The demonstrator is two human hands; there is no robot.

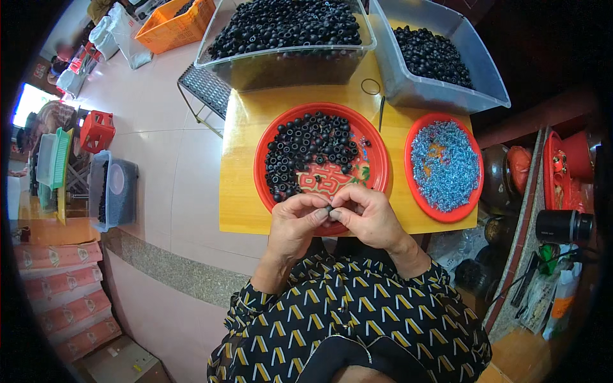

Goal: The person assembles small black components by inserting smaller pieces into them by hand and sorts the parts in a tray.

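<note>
My left hand (295, 225) and my right hand (370, 220) meet at the near rim of a round red tray (260, 182). Both are closed, thumbs and fingertips pinched around one small dark round piece (329, 208), mostly hidden by the fingers. Inside the tray lie many small black round hollow pieces (306, 143), heaped toward the far and left sides, with the printed tray bottom showing near my hands. To the right, a red oval tray (408, 169) holds a spread of small shiny blue, clear-looking pieces (446, 163).
Two clear plastic bins (287, 73) (440, 96) of black pieces stand at the back of the yellow table (239, 153). A dark thin tool (382, 113) and a ring (370, 87) lie between. A stool (207, 89) stands left, shelves with a black cylinder (562, 226) right.
</note>
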